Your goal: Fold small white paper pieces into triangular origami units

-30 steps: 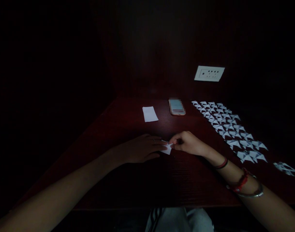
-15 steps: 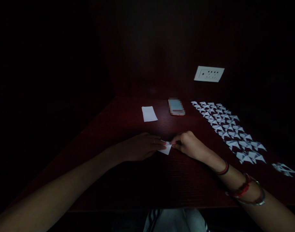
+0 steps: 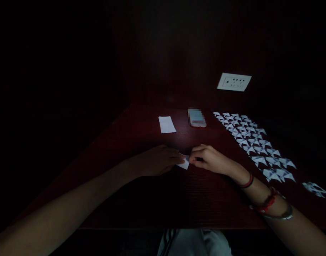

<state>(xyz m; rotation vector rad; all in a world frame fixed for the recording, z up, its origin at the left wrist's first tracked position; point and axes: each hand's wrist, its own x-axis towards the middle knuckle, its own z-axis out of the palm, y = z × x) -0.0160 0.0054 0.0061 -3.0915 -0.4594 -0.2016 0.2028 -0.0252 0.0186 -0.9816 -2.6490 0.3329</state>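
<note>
A small white folded paper piece [image 3: 184, 163] lies on the dark red table [image 3: 195, 199] between my two hands. My left hand [image 3: 157, 160] rests flat on the table, its fingertips pressing down the paper's left side. My right hand [image 3: 209, 159] is curled, pinching the paper's right edge with thumb and fingers. Most of the paper is hidden under the fingers. Bracelets sit on my right wrist [image 3: 269, 204].
A blank white paper slip [image 3: 167, 124] and a phone [image 3: 196, 117] lie further back. Several folded paper pieces [image 3: 255, 144] run in rows along the right side, one more [image 3: 315, 188] apart at the far right. A white wall socket [image 3: 234, 81] is behind. Surroundings are dark.
Both hands closed in on the paper, so less of it shows now. My right hand shifted slightly and its fingers curled over the paper's edge.
</note>
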